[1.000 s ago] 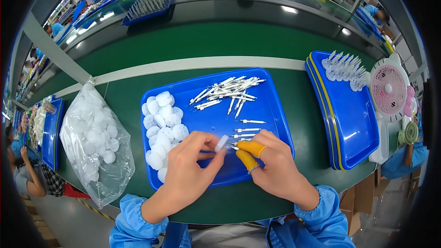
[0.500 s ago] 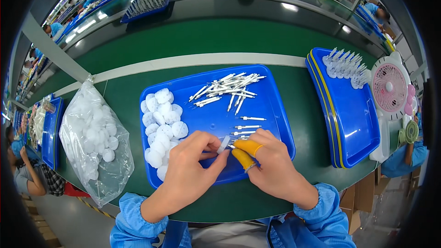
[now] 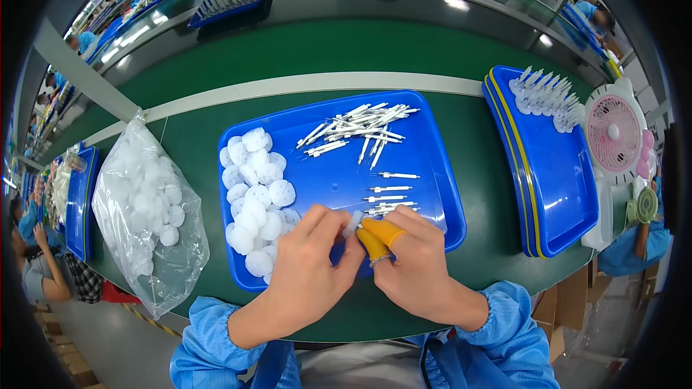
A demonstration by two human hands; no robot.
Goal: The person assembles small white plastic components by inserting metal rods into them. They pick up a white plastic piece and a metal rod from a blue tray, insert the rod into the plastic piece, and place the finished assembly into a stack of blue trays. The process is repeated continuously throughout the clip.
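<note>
Both hands meet over the near edge of the blue tray (image 3: 432, 144), right at the near edge of the table (image 3: 180, 130). The left hand (image 3: 310, 274) and right hand (image 3: 418, 266), which wears orange finger cots (image 3: 378, 234), pinch one small white cap (image 3: 352, 224) between the fingertips. Round white discs (image 3: 256, 202) lie by the tray's left edge, thin white pins (image 3: 360, 126) at its far edge. Probably best to keep the piece low over the tray and grip lightly, so a slip just lands back inside.

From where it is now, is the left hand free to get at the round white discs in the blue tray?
Probably yes: the left hand lies right beside the white discs in the blue tray, nothing between, though its fingers pinch a small white piece.
</note>
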